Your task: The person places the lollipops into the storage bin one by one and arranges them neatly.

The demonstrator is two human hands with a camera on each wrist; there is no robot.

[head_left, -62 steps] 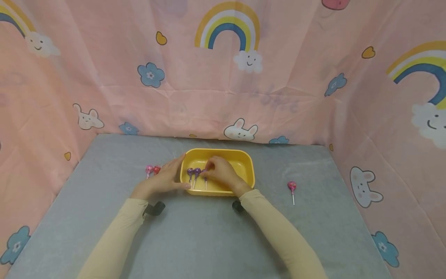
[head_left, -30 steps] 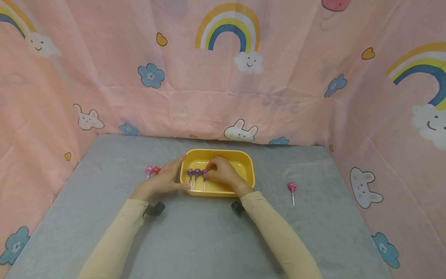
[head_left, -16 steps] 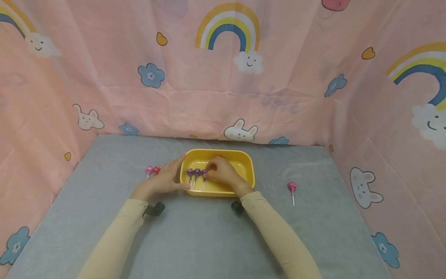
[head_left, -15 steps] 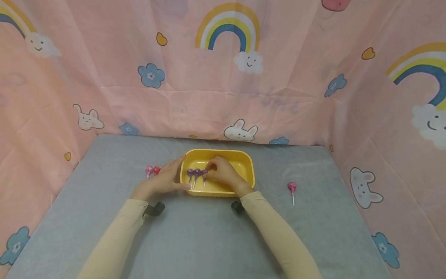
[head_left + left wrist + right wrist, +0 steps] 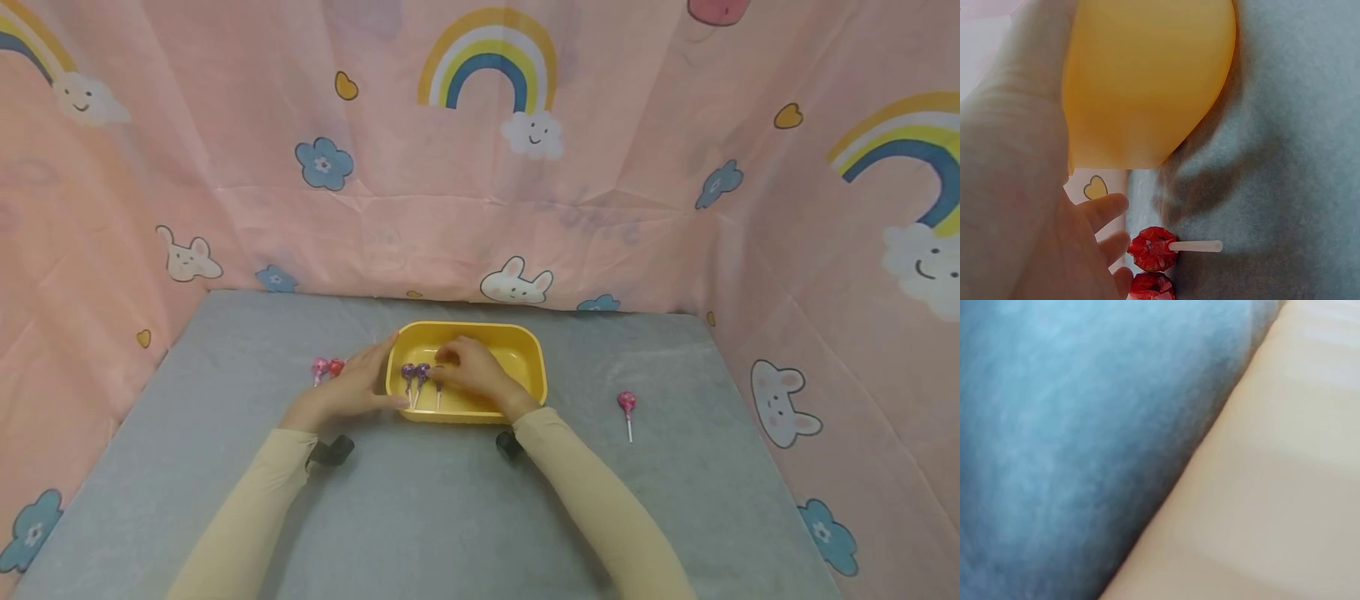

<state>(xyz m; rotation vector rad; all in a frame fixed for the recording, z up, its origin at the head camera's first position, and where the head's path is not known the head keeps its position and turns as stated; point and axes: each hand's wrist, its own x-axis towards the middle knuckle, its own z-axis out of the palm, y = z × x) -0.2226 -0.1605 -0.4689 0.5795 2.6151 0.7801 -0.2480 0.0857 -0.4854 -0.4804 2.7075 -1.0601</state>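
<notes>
A yellow plastic box [image 5: 468, 416] holds several purple-wrapped lollipops lying side by side in its left half. Among them are a left lollipop [image 5: 408, 372] and a middle lollipop [image 5: 422, 372]. The right-hand one's stick [image 5: 438, 400] shows, while its head is hidden. My right hand [image 5: 480, 372] reaches into the box over that head, thumb and index finger apart. My left hand [image 5: 352, 387] rests against the box's left end, fingers extended and thumb near the front rim. In the left wrist view, some of its fingers [image 5: 1107, 209] stand off the box wall [image 5: 1147, 81].
Left of the box, a pink lollipop [image 5: 320, 367] and a red lollipop [image 5: 335, 367] lie partly behind my left hand. Another pink lollipop [image 5: 627, 402] lies on the grey cloth [image 5: 450, 517] at right. A patterned pink curtain [image 5: 390, 233] encloses the back and sides.
My right hand's thumb and fingers have shifted slightly left, now covering the head of the right-hand purple lollipop, which lies nearly still. The left hand and box have not moved.
</notes>
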